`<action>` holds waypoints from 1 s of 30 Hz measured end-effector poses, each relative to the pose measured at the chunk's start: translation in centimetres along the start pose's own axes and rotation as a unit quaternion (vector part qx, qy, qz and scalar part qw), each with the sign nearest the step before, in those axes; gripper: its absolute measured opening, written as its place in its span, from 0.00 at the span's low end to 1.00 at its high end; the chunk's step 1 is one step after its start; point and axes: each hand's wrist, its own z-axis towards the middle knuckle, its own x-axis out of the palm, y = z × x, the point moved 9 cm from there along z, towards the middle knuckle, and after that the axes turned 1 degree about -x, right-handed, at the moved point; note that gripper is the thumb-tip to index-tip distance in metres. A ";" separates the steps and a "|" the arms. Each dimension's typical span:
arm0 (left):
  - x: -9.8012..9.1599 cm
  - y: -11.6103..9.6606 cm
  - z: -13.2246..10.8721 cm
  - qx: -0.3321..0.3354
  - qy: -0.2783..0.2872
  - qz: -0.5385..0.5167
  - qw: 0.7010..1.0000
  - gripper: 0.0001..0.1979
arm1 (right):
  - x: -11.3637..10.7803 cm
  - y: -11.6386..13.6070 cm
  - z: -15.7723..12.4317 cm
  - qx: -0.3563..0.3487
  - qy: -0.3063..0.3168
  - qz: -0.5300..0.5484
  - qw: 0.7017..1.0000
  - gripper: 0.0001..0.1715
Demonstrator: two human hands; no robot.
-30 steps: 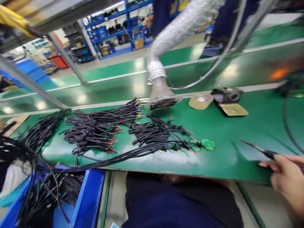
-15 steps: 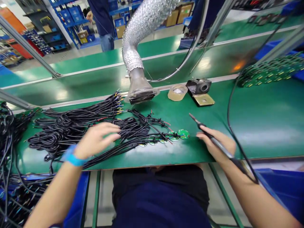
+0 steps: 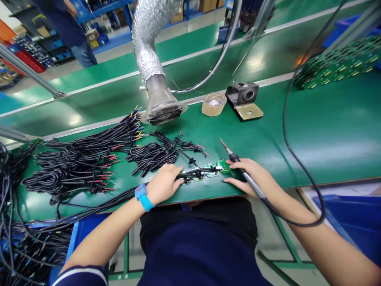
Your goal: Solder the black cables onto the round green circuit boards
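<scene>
My left hand (image 3: pixel 165 182) is closed round a bundle of black cables (image 3: pixel 125 197) near the front edge of the bench. Past its fingertips, the cable ends lie along a row of small green circuit boards (image 3: pixel 222 165). My right hand (image 3: pixel 250 174) holds a soldering iron (image 3: pixel 249 179), its tip pointing up and left above the bench. The right forefinger is at the end board, and the thumb is spread below. Behind the left hand lies a coiled group of black cables (image 3: pixel 151 157) with red wire ends.
A fume extraction duct (image 3: pixel 163 107) hangs over the bench. Behind are a tape roll (image 3: pixel 213 104) and a soldering iron stand (image 3: pixel 245 101). More cables (image 3: pixel 74 159) lie left; stacked green boards (image 3: pixel 336 65) stand right. Blue bins (image 3: pixel 351 222) flank the bench. A person (image 3: pixel 68 31) stands beyond.
My left hand has moved right and closed on the cable bundle. My right hand has come left to the end board, still holding the soldering iron. The camera view has shifted.
</scene>
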 end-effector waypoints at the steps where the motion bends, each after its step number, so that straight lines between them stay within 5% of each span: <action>1: 0.0 -0.1 -0.1 -0.004 0.005 -0.018 1.000 0.17 | -0.1 -0.1 0.0 0.003 -0.004 0.000 1.000 0.21; 7: 0.6 -2.5 -0.9 0.062 0.071 -0.021 0.995 0.13 | -0.1 0.6 0.5 -0.012 0.025 0.020 0.999 0.22; 15: 0.8 -7.9 -4.7 0.128 -0.111 0.129 0.977 0.13 | -1.2 3.1 -3.4 0.040 -0.037 -0.040 0.998 0.19; 20: 3.9 -9.8 -7.6 0.180 -0.110 0.090 0.973 0.14 | -1.4 3.8 -4.1 0.059 -0.057 -0.060 0.995 0.18; 24: 1.5 -8.0 -8.3 0.179 -0.185 0.019 0.966 0.13 | -1.6 4.2 -4.0 0.061 -0.067 -0.059 0.994 0.18; 27: -2.1 -4.1 -7.3 0.070 -0.250 -0.001 0.966 0.09 | -1.7 4.6 -4.0 0.046 -0.072 -0.057 0.995 0.19; 30: -4.1 -1.6 -5.1 0.019 -0.244 -0.015 0.969 0.08 | -1.6 4.6 -4.0 0.042 -0.071 -0.052 0.995 0.19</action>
